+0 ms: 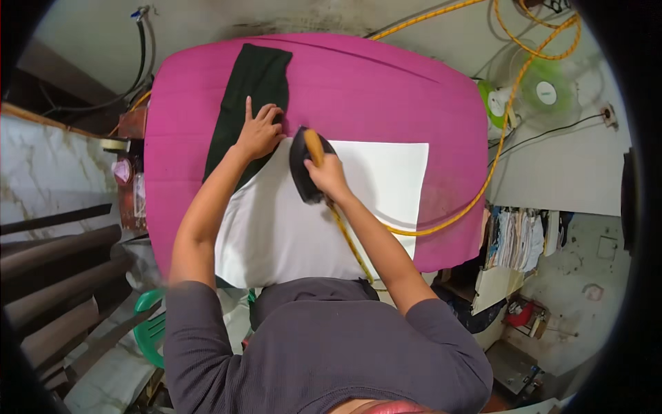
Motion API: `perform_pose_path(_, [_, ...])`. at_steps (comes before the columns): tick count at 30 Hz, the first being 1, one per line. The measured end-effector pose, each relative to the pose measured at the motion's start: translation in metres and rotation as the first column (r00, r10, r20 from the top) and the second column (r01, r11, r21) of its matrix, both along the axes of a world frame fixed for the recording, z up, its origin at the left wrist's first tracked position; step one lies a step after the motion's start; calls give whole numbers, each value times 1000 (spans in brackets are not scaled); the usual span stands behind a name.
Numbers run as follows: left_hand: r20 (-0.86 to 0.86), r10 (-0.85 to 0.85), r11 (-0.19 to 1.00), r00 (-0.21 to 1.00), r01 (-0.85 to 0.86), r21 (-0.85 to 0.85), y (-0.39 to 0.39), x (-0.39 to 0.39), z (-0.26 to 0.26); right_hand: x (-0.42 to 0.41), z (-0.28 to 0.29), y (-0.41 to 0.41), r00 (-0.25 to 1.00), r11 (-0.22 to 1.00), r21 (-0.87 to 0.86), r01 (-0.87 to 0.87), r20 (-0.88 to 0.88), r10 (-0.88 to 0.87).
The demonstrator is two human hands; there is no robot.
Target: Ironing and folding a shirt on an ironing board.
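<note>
My right hand (pixel 328 176) grips the wooden handle of a dark clothes iron (pixel 305 176), which rests on white fabric (pixel 382 181) near its upper left part. Spread flat with fingers apart, my left hand (pixel 259 129) presses on a dark green sleeve-like piece of cloth (pixel 253 77). That green piece slants up the left side and meets the white fabric along a curved edge. Both lie on a pink cloth cover (pixel 362 88) over the table. From the back of the iron runs a yellow braided cord (pixel 346 233).
The cord (pixel 455 215) loops across the right side and up to the wall. A green-and-white fan (pixel 545 93) stands at the right. Hanging clothes (pixel 517 238) are at lower right, a green plastic chair (pixel 150 326) at lower left. A roll of tape (pixel 114 144) sits left of the table.
</note>
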State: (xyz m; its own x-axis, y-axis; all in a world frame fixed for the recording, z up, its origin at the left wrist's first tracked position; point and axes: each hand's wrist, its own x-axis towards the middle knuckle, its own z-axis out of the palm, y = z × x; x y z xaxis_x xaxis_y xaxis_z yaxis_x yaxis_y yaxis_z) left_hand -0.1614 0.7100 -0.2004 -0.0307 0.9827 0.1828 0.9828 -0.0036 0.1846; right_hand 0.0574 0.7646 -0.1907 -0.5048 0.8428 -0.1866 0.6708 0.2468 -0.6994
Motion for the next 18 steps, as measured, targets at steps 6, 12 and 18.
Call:
perform_pose_path(6, [73,584,781,808,-584,221,-68,-9,-27,-62,20,10,923,899,-432,-73,-371,-103])
perform_pose_path(12, [-189,892,410,411,-911,-43,-160,8,-52,-10,3,25,930,917,256,-306,-125,345])
perform_pose_path(18, [22,802,579,597,-786,214,-190,-32,-63,29,49,17,978,958,-252,137,-117,-171])
